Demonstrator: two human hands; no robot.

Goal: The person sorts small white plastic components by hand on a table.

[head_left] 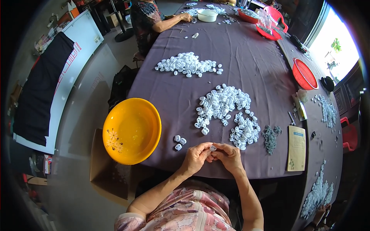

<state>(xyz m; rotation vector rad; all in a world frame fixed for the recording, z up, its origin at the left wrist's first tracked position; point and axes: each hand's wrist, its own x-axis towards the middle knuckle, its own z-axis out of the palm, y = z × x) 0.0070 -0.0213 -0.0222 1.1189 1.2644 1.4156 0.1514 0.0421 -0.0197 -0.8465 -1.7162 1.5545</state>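
Observation:
Near the table's front edge, my left hand (195, 158) and my right hand (229, 157) meet, fingertips pinched around a small white oval plastic piece (212, 148). It has dark marks or holes on its face. Just beyond my hands lies a heap of similar white oval pieces (223, 103), with a smaller heap of them (245, 130) closer to my right hand. A few separate white pieces (178, 146) rest to the left of my left hand. A pile of small grey parts (270, 141) lies right of the white heaps.
An orange basin (135, 129) stands at the table's left edge, above a cardboard box (101, 175). Farther off are another white heap (187, 63), a red basket (304, 74) and a white bowl (207, 15). A brown paper packet (296, 148) lies right. Another person (148, 23) works far left.

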